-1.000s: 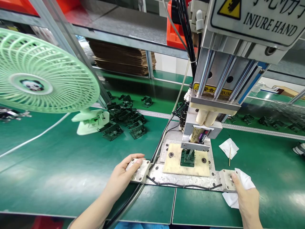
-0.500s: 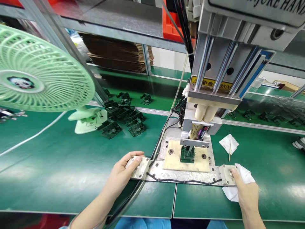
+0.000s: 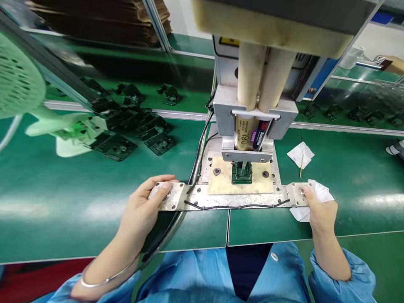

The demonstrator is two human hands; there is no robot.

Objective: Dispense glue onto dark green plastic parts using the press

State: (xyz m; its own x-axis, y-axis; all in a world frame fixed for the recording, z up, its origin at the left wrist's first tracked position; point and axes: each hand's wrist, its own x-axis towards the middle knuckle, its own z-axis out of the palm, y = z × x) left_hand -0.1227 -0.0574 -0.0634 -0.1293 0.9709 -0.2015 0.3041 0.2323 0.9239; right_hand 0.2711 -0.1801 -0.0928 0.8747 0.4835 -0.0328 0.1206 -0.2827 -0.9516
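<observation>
My left hand (image 3: pixel 142 210) lies on the left metal button block (image 3: pixel 170 195), fingers stretched over it with a fingertip on its button. My right hand (image 3: pixel 318 210) presses a thumb on the right metal button block (image 3: pixel 298 193) and holds a crumpled white cloth (image 3: pixel 322 193) under its fingers. Between them a metal base plate (image 3: pixel 240 200) carries a cream fixture pad (image 3: pixel 221 183) with a small dark green part (image 3: pixel 241 173) seated in it. The press head (image 3: pixel 249 139) with its two adhesive cartridges sits low over that part.
A pile of dark green plastic parts (image 3: pixel 132 126) lies at the back left beside a pale green clip fan (image 3: pixel 19 80). A white wipe with a stick (image 3: pixel 300 155) lies right of the press. Black cables (image 3: pixel 197 160) run from the press toward the bench's front edge.
My head has tilted down and moved closer, so my blue sleeves and lap now show. Both hands stay on the two button blocks. The press head still sits over the part.
</observation>
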